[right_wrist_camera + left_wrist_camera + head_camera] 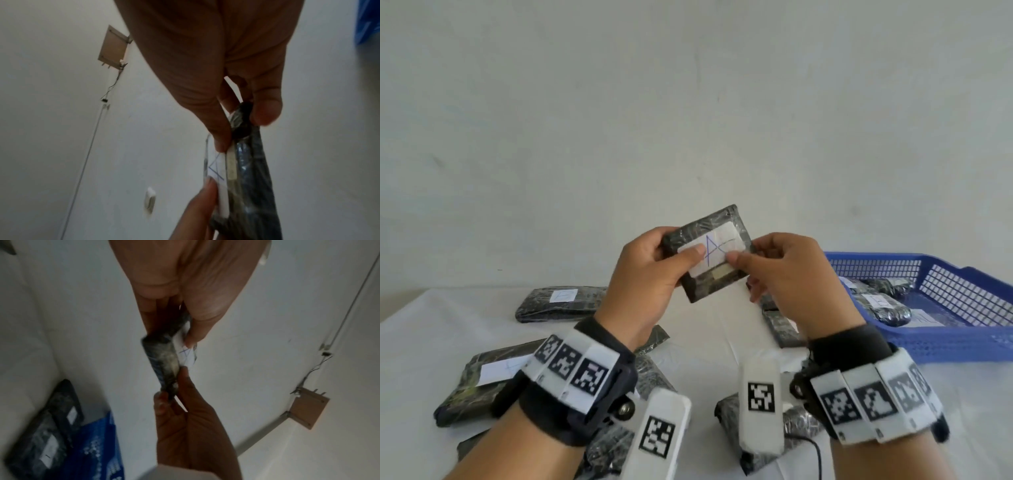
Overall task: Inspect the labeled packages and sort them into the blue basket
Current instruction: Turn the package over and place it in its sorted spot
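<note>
Both hands hold one dark wrapped package (717, 274) up over the table, its white label (714, 251) marked "A" in blue facing me. My left hand (650, 270) grips its left edge, thumb on the label. My right hand (784, 274) pinches its right edge, thumb at the label's lower corner. In the left wrist view the package (164, 360) appears edge-on between both hands. The right wrist view shows the package (248, 175) and its label (220, 164) the same way. The blue basket (962, 339) stands at the right with several labeled packages inside.
Several more dark labeled packages lie on the white table: one at the back left (561, 303), a pile at the front left (493, 380), one under my right wrist (801, 421). A black cable (815, 448) runs near the front. A plain wall rises behind the table.
</note>
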